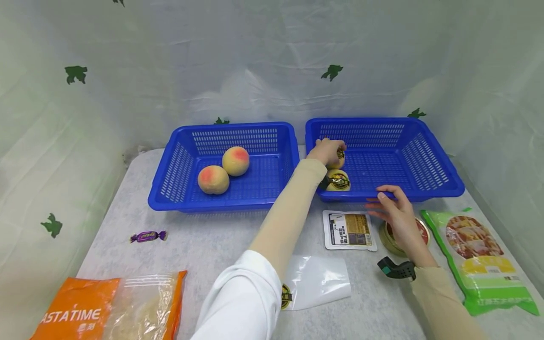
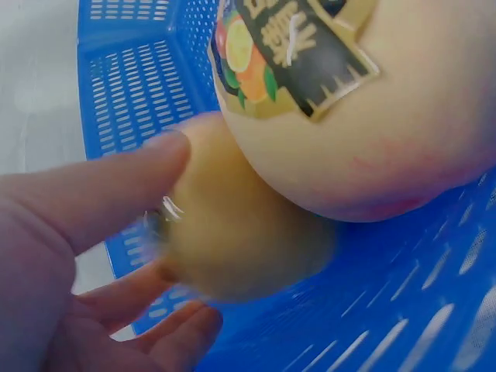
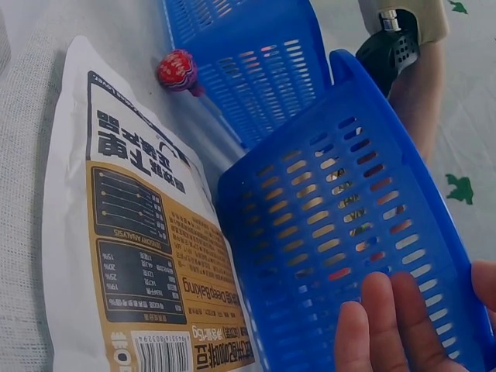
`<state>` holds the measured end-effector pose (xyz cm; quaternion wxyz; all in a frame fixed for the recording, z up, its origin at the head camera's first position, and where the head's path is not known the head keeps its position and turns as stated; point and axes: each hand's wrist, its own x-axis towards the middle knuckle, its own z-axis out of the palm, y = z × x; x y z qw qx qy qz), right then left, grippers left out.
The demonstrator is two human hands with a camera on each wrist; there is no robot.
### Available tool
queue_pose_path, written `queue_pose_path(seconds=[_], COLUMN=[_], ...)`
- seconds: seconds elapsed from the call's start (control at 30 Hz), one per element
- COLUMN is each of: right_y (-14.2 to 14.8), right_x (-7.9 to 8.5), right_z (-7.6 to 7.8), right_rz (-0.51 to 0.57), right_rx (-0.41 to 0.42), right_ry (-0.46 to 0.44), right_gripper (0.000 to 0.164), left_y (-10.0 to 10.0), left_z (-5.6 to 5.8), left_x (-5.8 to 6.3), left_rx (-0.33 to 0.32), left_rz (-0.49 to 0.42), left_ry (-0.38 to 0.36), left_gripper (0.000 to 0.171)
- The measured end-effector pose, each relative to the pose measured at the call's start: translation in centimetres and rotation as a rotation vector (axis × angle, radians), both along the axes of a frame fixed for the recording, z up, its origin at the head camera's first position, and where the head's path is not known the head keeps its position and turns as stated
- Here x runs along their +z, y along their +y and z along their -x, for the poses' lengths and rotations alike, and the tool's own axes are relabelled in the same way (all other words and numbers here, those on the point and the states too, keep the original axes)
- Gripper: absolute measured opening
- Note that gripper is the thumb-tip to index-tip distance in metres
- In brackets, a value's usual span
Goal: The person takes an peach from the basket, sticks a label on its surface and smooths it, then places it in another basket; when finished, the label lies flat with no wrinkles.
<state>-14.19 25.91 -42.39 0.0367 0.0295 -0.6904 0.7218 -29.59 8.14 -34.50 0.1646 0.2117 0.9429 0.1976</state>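
Note:
My left hand [image 1: 326, 151] reaches into the right blue basket [image 1: 450, 182] and grips a peach [image 2: 232, 225] at its left end, thumb on one side and fingers on the other. Right beside it lies another peach [image 1: 338, 180] with a black-and-gold fruit label, which looms large in the left wrist view. At the basket's front rim is my right hand [image 1: 401, 222]. Its fairly straight fingers [image 3: 380, 318] lie along the outer wall in the right wrist view, while one fingertip shows at the rim.
The left blue basket [image 1: 167, 208] holds two peaches [image 1: 224, 170]. In front lie a white-and-brown packet [image 1: 348, 230], round tin [image 1: 388, 238], green food bag [image 1: 488, 264], clear plastic bag [image 1: 320, 283], purple-wrapped candy [image 1: 148, 236] and orange pasta bag [image 1: 80, 307]. A red lollipop [image 3: 178, 70] lies near the baskets.

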Motion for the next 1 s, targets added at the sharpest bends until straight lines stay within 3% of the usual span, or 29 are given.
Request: queue_pose_path(seconds=[0.17,0.33,0.43,0.6,0.77,0.87,1.0], right_y=[-0.1,-0.1,0.0,0.2,0.4,0.5,0.5], right_x=[-0.2,-0.2,-0.2,0.1,0.7,1.1,1.8], right_z=[0.0,0.0,0.0,-0.2,-0.5,-0.7,-1.2], right_rz=[-0.031,-0.018,0.006,0.072,0.075,0.068,0.058], right_rx=[-0.002,0.007,0.013,0.044,0.067,0.092,0.139], right_ry=[-0.005,-0.004,0.0,-0.006,-0.024,-0.027,-0.031], right_gripper=[0.034,0.037,0.037,0.035,0.033,0.035,0.034], left_y=[-0.2,-1.2,-2.6,-6.3,-10.6,-13.1,-16.2], left_z=[0.1,1.0,1.2,0.1,-2.4,-5.2,-9.4], left_x=[0.4,1.2,2.2,4.1,4.8,5.3,5.5], left_rx=[0.02,-0.063,-0.137,-0.189,-0.217,-0.199,-0.107], left_rz=[0.035,-0.015,-0.099,-0.339,-0.618,-0.779,-0.965], left_ry=[-0.059,-0.069,-0.022,0.025,0.044,0.002,-0.105], left_gripper=[0.052,0.054,0.051,0.042,0.037,0.039,0.042])
